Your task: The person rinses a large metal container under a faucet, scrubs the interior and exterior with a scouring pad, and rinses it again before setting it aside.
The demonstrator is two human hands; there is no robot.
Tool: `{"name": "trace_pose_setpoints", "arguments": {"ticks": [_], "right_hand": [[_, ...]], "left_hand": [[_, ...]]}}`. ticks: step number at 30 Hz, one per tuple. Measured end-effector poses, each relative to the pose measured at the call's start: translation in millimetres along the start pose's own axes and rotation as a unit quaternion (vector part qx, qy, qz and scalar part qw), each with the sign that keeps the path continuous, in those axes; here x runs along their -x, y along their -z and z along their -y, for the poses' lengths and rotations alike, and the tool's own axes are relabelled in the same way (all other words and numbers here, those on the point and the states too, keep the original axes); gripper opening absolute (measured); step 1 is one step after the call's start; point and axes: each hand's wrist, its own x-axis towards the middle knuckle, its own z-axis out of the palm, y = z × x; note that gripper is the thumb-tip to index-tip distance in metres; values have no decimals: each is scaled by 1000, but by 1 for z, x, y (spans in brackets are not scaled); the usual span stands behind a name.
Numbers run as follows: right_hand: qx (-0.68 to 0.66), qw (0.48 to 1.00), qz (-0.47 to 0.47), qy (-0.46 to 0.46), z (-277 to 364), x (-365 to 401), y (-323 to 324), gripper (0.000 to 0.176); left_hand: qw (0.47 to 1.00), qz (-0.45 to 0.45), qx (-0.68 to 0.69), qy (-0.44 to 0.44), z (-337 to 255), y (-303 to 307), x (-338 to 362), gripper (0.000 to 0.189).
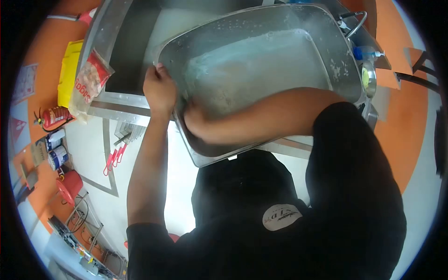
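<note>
A large, deep rectangular metal pan (261,35) lies tilted over the sink, with whitish suds or film on its bottom and flecks of foam on its walls. My left hand (160,91) is closed on the pan's left rim. Inside the pan, my right hand (198,122) presses against the left wall, fingers curled and blurred by motion. Whatever it may hold is hidden by the hand and the blur.
Behind the pan is a metal sink (135,42). A printed plastic bag (91,79) rests on its left edge, by a yellow container (70,70). A blue-capped bottle (366,53) and a metal bowl (368,79) stand at right. A fire extinguisher (55,116) is farther left.
</note>
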Motion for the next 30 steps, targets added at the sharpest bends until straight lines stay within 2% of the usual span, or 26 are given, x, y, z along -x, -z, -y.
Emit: {"name": "trace_pose_setpoints", "arguments": {"ticks": [2,4,5,6,7,8,9,10,11,12,13,14,15,16,18,19,21,22,24,26,27,29,30], "right_hand": [[-3,999,-53,-2,-8,31,0,46],[-38,994,-97,-13,7,-7,4,35],[-412,910,19,47,19,-71,25,18],[-410,910,24,52,20,-67,27,18],[-218,965,-15,142,16,-57,33,25],[-16,973,-56,225,10,-47,42,33],[-15,972,-56,228,-4,-40,57,33],[185,895,-18,405,-23,-35,76,34],[373,746,21,551,-40,-34,93,36],[21,904,160,396,-55,-43,101,40],[-332,889,272,161,-67,-58,113,45],[-19,937,169,305,-73,-69,150,45],[292,861,41,415,-72,-78,176,46],[292,859,45,419,-67,-83,174,46],[334,875,-198,288,-65,-87,169,44],[336,874,-194,291,-64,-89,156,44],[312,822,-94,467,-54,-92,104,45],[289,810,-85,502,-40,-82,81,47],[273,845,-69,454,-12,-55,40,46],[268,811,53,517,-26,-38,22,49],[275,808,54,518,-29,-38,35,49],[388,643,211,626,-52,-29,97,52],[431,660,217,576,-64,-37,129,53]], "left_hand": [[1000,3,-9,19,-2,-1,0,31],[1000,-9,-13,-8,-13,-5,4,29],[999,-25,-18,-33,-18,-2,6,27],[999,-32,-19,-32,-20,1,6,27],[997,-45,-24,-50,-20,5,9,26],[996,-57,-28,-67,-21,8,12,26],[994,-67,-52,-74,-16,13,11,24],[993,-69,-50,-77,-17,20,11,24],[996,-54,-40,-56,-19,29,12,24],[998,-41,-31,-33,-20,40,14,23],[998,-40,-48,-26,-20,48,16,23],[997,-48,-49,-21,-15,55,16,23],[996,-58,-54,-31,-7,61,15,23],[995,-66,-59,-42,-3,65,15,24],[995,-67,-63,-32,3,66,15,24],[995,-65,-68,-25,7,65,14,25],[996,-64,-66,-23,14,63,12,25],[996,-60,-63,-27,17,62,13,24],[993,-81,-77,-36,10,60,16,24],[989,-108,-85,-46,7,64,17,24],[992,-96,-80,-35,7,66,18,24],[994,-81,-64,-21,6,67,21,24],[996,-75,-51,-13,7,69,22,24]]}}
